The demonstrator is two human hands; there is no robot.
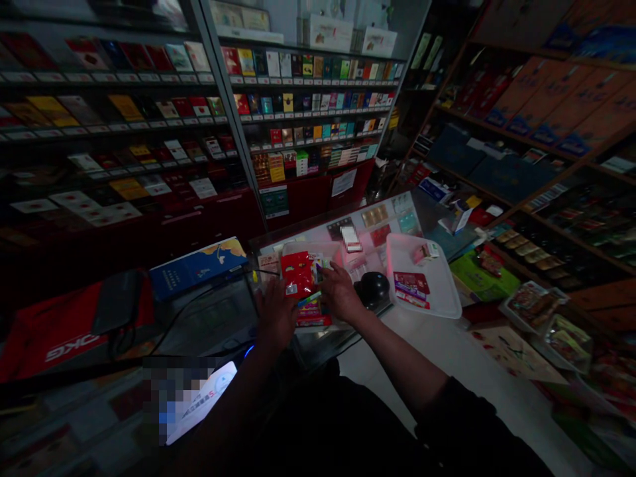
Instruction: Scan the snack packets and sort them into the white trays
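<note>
A plastic tray (pixel 325 250) on the glass counter holds a shiny red packet (pixel 297 268) and several smaller colourful packets (pixel 311 314). My left hand (pixel 276 310) lies along the tray's left side, beside the red packet, its fingers stretched out. Over the tray's right part, my right hand (pixel 342 291) has bent fingers closed at the edge of a small colourful packet; the grip itself is partly hidden and dark. Just right of this hand sits a round black device (pixel 374 289).
A second white tray (pixel 450 295) with a few packets stands to the right. A blue box (pixel 199 267) and a dark power-bank-like block (pixel 116 301) lie left, near a lit screen (pixel 203 401). Shelves of cigarette packs (pixel 318 69) rise behind the glass counter (pixel 318 348).
</note>
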